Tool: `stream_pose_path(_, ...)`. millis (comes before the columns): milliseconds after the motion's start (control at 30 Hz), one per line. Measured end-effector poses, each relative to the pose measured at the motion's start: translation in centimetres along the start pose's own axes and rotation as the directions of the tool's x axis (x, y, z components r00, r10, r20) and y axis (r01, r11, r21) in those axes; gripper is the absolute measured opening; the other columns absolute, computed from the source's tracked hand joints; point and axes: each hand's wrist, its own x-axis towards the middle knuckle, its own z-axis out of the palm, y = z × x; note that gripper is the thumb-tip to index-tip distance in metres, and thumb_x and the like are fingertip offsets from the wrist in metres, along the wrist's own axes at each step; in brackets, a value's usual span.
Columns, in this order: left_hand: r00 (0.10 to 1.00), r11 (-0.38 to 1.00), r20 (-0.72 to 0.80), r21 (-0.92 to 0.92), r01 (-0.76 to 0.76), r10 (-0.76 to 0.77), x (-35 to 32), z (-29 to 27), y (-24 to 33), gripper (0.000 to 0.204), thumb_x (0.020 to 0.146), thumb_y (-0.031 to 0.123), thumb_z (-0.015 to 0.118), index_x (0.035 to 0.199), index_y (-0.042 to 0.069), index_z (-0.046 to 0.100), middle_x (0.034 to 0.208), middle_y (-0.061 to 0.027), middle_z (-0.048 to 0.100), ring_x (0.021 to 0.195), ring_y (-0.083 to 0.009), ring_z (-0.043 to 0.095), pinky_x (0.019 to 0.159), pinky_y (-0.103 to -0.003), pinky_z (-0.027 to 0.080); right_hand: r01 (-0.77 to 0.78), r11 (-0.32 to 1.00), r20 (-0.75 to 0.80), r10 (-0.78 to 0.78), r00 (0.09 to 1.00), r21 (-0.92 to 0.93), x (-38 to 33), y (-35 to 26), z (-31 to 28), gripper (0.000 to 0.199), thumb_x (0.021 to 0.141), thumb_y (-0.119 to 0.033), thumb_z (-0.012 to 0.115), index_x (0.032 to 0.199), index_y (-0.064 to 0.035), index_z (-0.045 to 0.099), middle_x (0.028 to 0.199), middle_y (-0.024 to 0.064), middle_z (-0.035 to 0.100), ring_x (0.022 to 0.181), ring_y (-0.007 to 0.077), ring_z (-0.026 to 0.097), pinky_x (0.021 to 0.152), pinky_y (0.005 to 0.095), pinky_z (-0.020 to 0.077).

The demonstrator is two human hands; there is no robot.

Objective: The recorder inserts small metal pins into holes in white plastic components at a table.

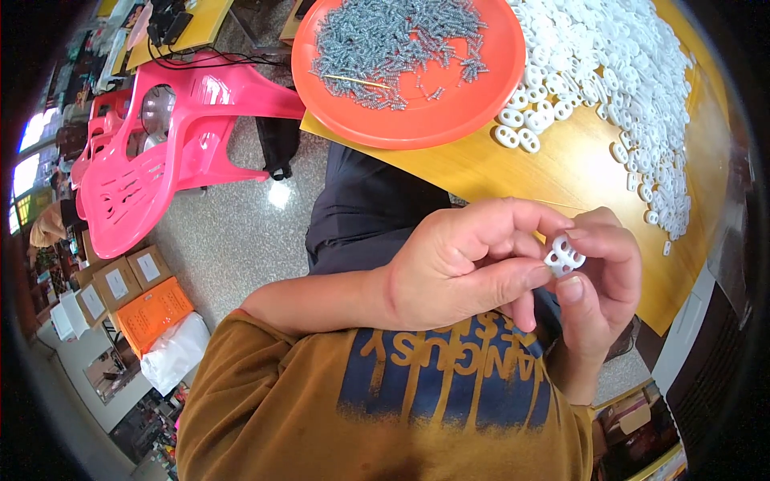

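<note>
- My left hand (461, 268) and right hand (597, 293) meet in front of my chest, below the near edge of the wooden bench (561, 172).
- Between them I hold one small white plastic piece (565, 256) with round holes through it; it sits up off the bench, in the air over my lap.
- Left grip: thumb and curled fingers closed onto the left side of the piece, pinching it.
- Right grip: thumb below and forefinger above, closed on the right side of the same piece.
- On the bench beyond my hands stands a round orange tray (417, 120) with a heap of small grey metal springs (393, 40) in it.
- Just beside the tray, to the right, lies a wide pile of white plastic pieces (626, 72) like the one I hold, spreading along the bench toward its right edge.
- On the floor to my left stand stacked pink plastic chairs (160, 144); nearer me are some cardboard boxes (120, 280).
</note>
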Motion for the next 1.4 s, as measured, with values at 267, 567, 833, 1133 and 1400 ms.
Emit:
stream_pose_path(267, 1.000, 0.993, 0.020, 0.116, -0.020, 0.018, -0.3, 0.0, 0.1, 0.036, 0.087, -0.004, 0.039, 0.121, -0.002, 0.031, 0.102, -0.0171, 0.054, 0.075, -0.0158, 0.060, 0.064, -0.023, 0.050, 0.025, 0.999, 0.021, -0.025, 0.999, -0.020, -0.2, -0.1, -0.2, 0.025, 0.074, 0.000, 0.057, 0.097, 0.0047, 0.050, 0.088, 0.0117, 0.049, 0.075, 0.0143, 0.047, 0.067, 0.0221, 0.0373)
stream_pose_path(567, 0.998, 0.982, 0.030, 0.180, -0.065, 0.061, -0.6, 0.1, 0.1, 0.034, 0.087, -0.003, 0.040, 0.120, -0.001, 0.031, 0.099, -0.0170, 0.056, 0.077, -0.0170, 0.060, 0.066, -0.025, 0.051, 0.063, 0.997, 0.049, -0.061, 0.997, -0.039, -0.3, -0.2, -0.1, 0.032, 0.070, -0.001, 0.064, 0.099, 0.0046, 0.051, 0.085, 0.0103, 0.051, 0.072, 0.0134, 0.048, 0.064, 0.0220, 0.0369)
stream_pose_path(833, 0.996, 0.982, 0.054, 0.167, -0.084, 0.076, -0.6, 0.2, 0.2, 0.034, 0.086, -0.004, 0.040, 0.119, -0.002, 0.032, 0.098, -0.0161, 0.056, 0.077, -0.0161, 0.060, 0.066, -0.024, 0.050, 0.082, 0.994, 0.069, -0.077, 0.995, -0.075, -0.4, -0.3, -0.2, 0.032, 0.068, -0.003, 0.066, 0.097, 0.0047, 0.052, 0.083, 0.0102, 0.052, 0.071, 0.0132, 0.048, 0.063, 0.0220, 0.0369)
stream_pose_path(1133, 0.984, 0.851, 0.109, 0.495, -0.177, 0.141, -0.4, 0.0, 0.8, 0.039, 0.083, -0.005, 0.048, 0.120, -0.005, 0.035, 0.090, -0.0121, 0.060, 0.074, -0.0135, 0.061, 0.063, -0.024, 0.050, 0.040, 0.999, -0.002, -0.040, 0.999, -0.007, -0.8, -0.6, -0.2, 0.032, 0.069, -0.005, 0.067, 0.096, 0.0053, 0.052, 0.084, 0.0113, 0.052, 0.073, 0.0136, 0.049, 0.064, 0.0223, 0.0377)
stream_pose_path(1400, 0.901, 0.648, 0.088, 0.665, -0.371, 0.425, 0.4, -0.3, 0.4, 0.027, 0.076, 0.004, 0.062, 0.101, -0.001, 0.056, 0.086, -0.0085, 0.060, 0.071, -0.0156, 0.059, 0.062, -0.025, 0.046, 0.108, 0.992, 0.035, -0.106, 0.994, -0.070, -0.8, -0.3, -0.1, 0.032, 0.075, -0.008, 0.063, 0.100, 0.0056, 0.049, 0.091, 0.0144, 0.053, 0.078, 0.0165, 0.051, 0.068, 0.0247, 0.0404)
